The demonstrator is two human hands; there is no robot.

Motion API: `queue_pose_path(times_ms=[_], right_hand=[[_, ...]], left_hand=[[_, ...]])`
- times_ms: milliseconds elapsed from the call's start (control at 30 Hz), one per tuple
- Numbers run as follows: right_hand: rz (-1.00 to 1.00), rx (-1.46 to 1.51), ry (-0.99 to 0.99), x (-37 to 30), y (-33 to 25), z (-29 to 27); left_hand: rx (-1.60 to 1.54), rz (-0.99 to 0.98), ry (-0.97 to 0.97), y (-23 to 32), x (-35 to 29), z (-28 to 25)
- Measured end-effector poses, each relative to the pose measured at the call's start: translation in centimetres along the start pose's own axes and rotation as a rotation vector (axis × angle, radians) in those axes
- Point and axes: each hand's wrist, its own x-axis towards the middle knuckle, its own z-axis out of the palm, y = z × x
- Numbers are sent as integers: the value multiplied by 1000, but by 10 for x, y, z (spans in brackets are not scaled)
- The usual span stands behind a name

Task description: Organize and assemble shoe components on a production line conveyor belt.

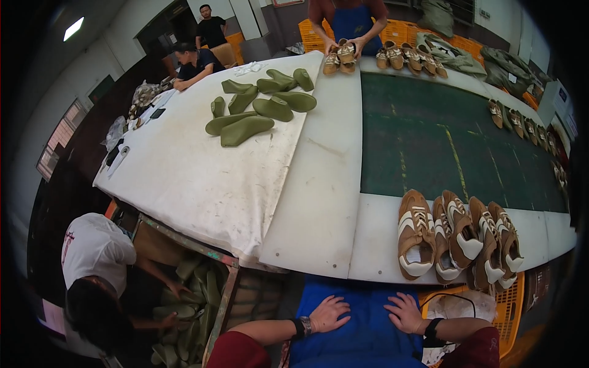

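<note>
My left hand (329, 314) lies on my blue apron (362, 343) with its fingers stretched out and nothing in it. Across from it, my right hand (405, 313) rests on the apron too, fingers spread and holding nothing. Just beyond the right hand, several brown sneakers (417, 233) with white stripes and laces stand on the white edge (368, 245) of the worktable. Green shoe lasts (246, 130) lie scattered on the cloth-covered table (202, 184) at the left.
A green conveyor belt (454, 135) carries sneakers (532, 131) at its right side. An orange crate (508, 313) stands by my right forearm. At lower left, a co-worker (98, 251) reaches into a bin of green lasts (196, 294). Opposite, an aproned person (354, 24) handles sneakers (339, 56).
</note>
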Motion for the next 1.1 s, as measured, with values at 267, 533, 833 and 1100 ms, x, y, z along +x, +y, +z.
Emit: queue_pose_path(times_ms=[267,533,833,1100], right_hand=[[-13,-23,-22,-1,1,0],[2,-40,-40,2,-2,-5],[-41,-31,-380,-3,-21,-62],[-299,544,-664,63,-137,-288]], left_hand=[[-30,-23,20,4,-1,-4],[-1,-22,4,3,2,-4],[-181,78,-230,29,7,-80],[-79,335,178,94,32,-230]])
